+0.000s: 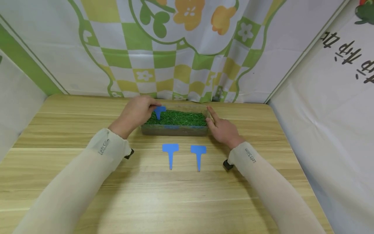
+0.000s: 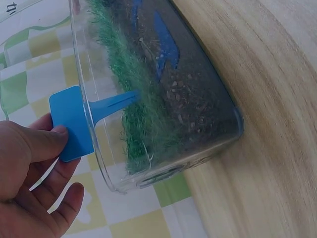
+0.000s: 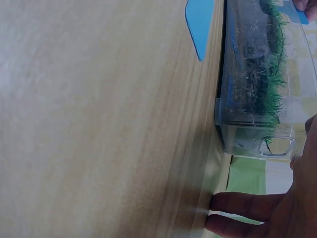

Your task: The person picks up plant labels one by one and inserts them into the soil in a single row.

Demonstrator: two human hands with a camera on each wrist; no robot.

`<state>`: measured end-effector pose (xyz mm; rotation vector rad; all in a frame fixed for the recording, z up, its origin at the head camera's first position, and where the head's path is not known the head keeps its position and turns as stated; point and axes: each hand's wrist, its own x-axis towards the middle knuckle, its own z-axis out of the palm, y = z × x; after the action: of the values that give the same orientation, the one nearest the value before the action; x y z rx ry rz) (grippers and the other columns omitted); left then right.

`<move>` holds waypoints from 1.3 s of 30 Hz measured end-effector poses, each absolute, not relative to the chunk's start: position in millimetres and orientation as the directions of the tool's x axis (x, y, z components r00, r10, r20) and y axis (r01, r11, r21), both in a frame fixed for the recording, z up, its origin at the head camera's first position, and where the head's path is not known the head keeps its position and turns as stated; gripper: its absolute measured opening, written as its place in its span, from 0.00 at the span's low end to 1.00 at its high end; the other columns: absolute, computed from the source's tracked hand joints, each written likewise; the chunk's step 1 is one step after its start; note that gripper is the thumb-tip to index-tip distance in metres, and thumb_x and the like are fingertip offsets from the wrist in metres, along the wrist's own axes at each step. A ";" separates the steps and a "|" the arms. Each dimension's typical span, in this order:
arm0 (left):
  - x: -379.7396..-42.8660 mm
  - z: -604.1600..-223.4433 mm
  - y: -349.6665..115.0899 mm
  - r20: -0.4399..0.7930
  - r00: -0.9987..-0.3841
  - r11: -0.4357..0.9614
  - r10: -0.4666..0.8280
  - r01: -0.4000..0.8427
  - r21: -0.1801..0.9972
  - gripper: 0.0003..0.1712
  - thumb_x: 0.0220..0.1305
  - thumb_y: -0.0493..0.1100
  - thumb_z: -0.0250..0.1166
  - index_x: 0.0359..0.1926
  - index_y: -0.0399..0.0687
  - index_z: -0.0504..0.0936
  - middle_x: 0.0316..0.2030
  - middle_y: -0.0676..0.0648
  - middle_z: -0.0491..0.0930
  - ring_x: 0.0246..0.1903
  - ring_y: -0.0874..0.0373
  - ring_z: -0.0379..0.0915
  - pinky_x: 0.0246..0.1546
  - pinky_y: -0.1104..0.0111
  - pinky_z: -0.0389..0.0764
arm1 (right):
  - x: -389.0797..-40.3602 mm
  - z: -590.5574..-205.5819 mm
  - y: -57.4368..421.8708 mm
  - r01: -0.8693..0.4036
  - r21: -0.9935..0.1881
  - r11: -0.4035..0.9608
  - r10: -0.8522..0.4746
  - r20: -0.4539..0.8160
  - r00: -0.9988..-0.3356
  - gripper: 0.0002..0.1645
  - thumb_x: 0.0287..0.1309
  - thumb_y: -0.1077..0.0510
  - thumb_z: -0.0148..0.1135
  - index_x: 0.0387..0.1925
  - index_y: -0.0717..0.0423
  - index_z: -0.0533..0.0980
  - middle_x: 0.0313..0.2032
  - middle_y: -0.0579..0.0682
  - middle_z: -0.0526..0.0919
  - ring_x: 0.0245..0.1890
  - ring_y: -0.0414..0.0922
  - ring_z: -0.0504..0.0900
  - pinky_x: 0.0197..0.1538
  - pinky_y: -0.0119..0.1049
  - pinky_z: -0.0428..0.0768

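At the back of the table stands a clear plastic box (image 1: 175,131) holding dark soil and green artificial-looking grass (image 1: 185,118). Over its left end, my left hand (image 1: 136,113) pinches the flat head of a blue T-shaped plant label (image 2: 72,124) between thumb and fingers. The label's stem points down inside the box, its tip at the grass; whether it enters the soil is hard to tell. My right hand (image 1: 224,130) rests against the box's right end with straight fingers. In the right wrist view two of its fingers (image 3: 247,206) reach down beside the box.
Two more blue plant labels, a left one (image 1: 170,149) and a right one (image 1: 198,150), lie on the wooden table (image 1: 181,201) in front of the box. A patterned curtain (image 1: 163,61) hangs right behind the box.
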<state>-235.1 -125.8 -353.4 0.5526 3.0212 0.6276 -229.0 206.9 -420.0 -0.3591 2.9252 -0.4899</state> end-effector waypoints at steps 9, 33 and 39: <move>-238.1 -355.3 -123.8 0.050 -0.941 0.855 0.335 0.326 0.403 0.16 0.74 0.36 0.57 0.57 0.47 0.85 0.56 0.41 0.82 0.55 0.44 0.78 0.55 0.50 0.79 | -229.1 -419.7 207.4 -0.210 -0.342 0.916 -0.262 -0.112 -0.959 0.37 0.76 0.32 0.24 0.79 0.28 0.31 0.16 0.52 0.74 0.13 0.49 0.70 0.15 0.41 0.64; -239.1 -364.5 -125.3 0.079 -0.923 0.859 0.378 0.381 0.341 0.17 0.74 0.35 0.57 0.58 0.46 0.84 0.56 0.41 0.82 0.56 0.44 0.78 0.57 0.50 0.78 | -229.7 -422.0 208.0 -0.203 -0.346 0.916 -0.260 -0.125 -0.958 0.37 0.76 0.32 0.24 0.79 0.28 0.30 0.15 0.53 0.74 0.11 0.48 0.67 0.15 0.40 0.62; -237.1 -366.3 -127.9 0.084 -0.923 0.857 0.376 0.381 0.347 0.17 0.74 0.35 0.57 0.60 0.46 0.82 0.59 0.41 0.80 0.58 0.44 0.76 0.59 0.50 0.77 | -229.6 -422.4 207.9 -0.212 -0.348 0.913 -0.264 -0.108 -0.958 0.37 0.76 0.32 0.24 0.79 0.29 0.31 0.14 0.52 0.73 0.11 0.47 0.66 0.15 0.40 0.62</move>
<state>-237.1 -127.9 -366.3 0.6193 3.0399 0.5723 -229.6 207.9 -422.4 -0.3660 2.9218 -0.5065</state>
